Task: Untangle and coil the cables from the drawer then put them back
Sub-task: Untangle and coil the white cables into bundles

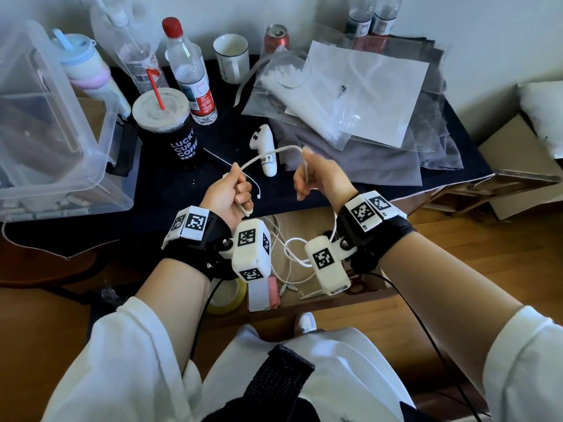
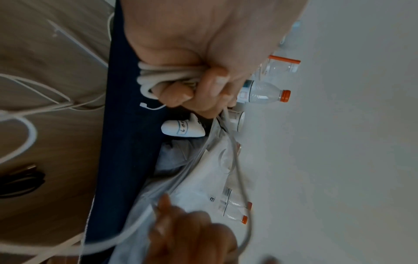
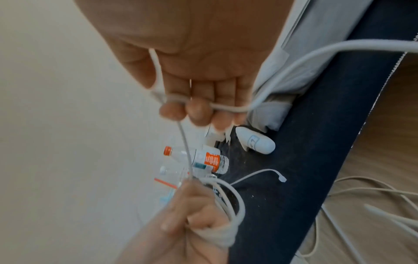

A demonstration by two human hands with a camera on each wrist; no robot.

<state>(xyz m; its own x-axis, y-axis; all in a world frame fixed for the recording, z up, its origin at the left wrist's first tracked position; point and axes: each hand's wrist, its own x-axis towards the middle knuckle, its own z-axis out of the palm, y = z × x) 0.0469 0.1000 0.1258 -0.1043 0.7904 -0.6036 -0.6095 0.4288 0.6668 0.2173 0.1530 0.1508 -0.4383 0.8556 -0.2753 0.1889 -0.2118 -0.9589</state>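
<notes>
A white cable (image 1: 271, 152) arcs between my two hands above the dark table's front edge. My left hand (image 1: 240, 193) grips several coiled loops (image 2: 162, 76) of it in a fist, and a thin end with a small connector (image 1: 259, 194) sticks out beside the fingers. My right hand (image 1: 304, 181) holds the cable's free run, which lies across its bent fingers (image 3: 221, 107) and trails down toward the open drawer (image 1: 307, 217). More white cables (image 1: 289, 248) lie tangled in that drawer, partly hidden by my wrist cameras.
On the table stand a clear plastic box (image 1: 61, 132), a coffee cup with a red straw (image 1: 166, 123), bottles (image 1: 192, 71), a mug (image 1: 231, 56) and a white controller (image 1: 265, 150). Plastic bags (image 1: 335, 95) lie on grey cloth. A tape roll (image 1: 228, 296) sits in the drawer.
</notes>
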